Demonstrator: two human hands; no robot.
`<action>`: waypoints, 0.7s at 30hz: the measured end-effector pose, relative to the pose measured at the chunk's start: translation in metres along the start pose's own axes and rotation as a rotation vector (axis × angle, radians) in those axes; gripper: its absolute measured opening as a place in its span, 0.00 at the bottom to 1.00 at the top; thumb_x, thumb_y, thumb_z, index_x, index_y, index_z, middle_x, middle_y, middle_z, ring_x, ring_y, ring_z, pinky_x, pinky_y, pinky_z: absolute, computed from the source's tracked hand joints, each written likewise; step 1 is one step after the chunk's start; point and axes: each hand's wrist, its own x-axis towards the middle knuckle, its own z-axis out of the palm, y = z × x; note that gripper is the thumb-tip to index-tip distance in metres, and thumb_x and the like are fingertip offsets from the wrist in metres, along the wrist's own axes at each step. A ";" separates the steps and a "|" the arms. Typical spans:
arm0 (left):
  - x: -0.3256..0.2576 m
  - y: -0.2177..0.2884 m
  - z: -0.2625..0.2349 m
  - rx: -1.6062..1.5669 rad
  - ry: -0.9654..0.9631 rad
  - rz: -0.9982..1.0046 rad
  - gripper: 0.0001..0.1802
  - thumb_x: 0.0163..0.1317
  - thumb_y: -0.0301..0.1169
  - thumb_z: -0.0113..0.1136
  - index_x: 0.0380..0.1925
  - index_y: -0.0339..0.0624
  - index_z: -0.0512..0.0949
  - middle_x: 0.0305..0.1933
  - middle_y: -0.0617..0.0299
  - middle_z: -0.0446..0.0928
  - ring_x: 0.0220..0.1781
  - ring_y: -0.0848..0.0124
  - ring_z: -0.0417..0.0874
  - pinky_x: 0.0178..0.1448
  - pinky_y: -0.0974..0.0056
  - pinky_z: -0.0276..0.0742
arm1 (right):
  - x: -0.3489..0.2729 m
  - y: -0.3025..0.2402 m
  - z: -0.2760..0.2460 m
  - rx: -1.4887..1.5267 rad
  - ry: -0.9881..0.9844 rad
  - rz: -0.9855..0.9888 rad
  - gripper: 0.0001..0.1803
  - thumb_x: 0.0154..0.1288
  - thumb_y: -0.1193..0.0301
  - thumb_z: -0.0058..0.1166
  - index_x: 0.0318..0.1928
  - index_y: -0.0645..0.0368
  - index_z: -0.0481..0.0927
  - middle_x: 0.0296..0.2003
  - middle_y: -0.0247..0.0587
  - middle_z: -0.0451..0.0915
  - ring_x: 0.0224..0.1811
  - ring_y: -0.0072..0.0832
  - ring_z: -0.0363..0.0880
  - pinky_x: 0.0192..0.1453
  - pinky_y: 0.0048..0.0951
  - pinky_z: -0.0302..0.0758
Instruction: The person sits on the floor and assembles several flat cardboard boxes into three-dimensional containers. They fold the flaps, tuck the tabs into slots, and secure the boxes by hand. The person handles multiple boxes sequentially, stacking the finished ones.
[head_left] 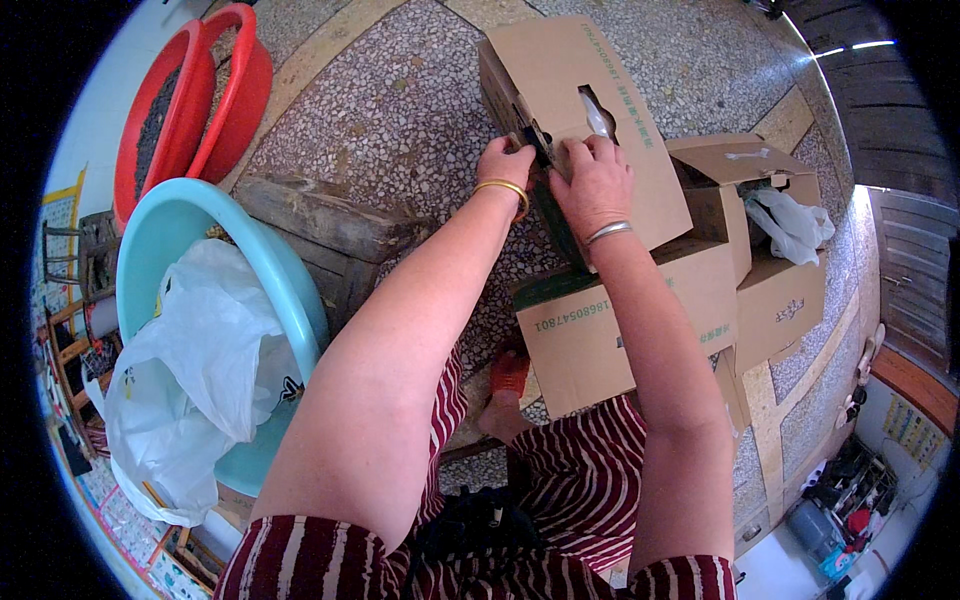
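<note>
Both bare arms come up from the lower edge and stretch forward, so that the two hands meet near each other, just apart. The left forearm (pixel 415 310) slants to the right, and its elbow is slightly bent. The left hand (pixel 507 166) has its fingers curled in, with the thumb lying on the upper side, in a pinching grip. The right forearm (pixel 655 335) leans to the left from a bent elbow. The right hand (pixel 597 185) shows its back upward, with its fingers bent and its thumb pointing toward the left hand.
</note>
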 end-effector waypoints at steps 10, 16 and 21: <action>0.006 0.011 -0.008 0.286 0.058 0.227 0.28 0.53 0.35 0.61 0.56 0.44 0.68 0.49 0.51 0.74 0.49 0.63 0.76 0.53 0.62 0.70 | 0.003 0.006 -0.005 0.063 -0.085 -0.012 0.18 0.43 0.64 0.63 0.39 0.48 0.79 0.42 0.36 0.73 0.48 0.38 0.70 0.49 0.39 0.70; 0.038 0.001 -0.002 0.175 0.126 0.217 0.22 0.53 0.41 0.61 0.44 0.39 0.76 0.40 0.50 0.79 0.43 0.60 0.79 0.49 0.61 0.73 | 0.003 0.004 -0.009 0.076 -0.114 0.026 0.18 0.43 0.61 0.65 0.38 0.49 0.78 0.42 0.36 0.73 0.48 0.37 0.70 0.49 0.39 0.70; 0.053 -0.005 0.000 0.222 0.117 0.204 0.21 0.55 0.40 0.60 0.44 0.37 0.76 0.36 0.57 0.77 0.35 0.67 0.78 0.29 0.64 0.74 | 0.006 -0.001 -0.007 0.016 -0.094 0.049 0.18 0.43 0.60 0.65 0.35 0.51 0.77 0.40 0.38 0.73 0.48 0.38 0.70 0.48 0.41 0.70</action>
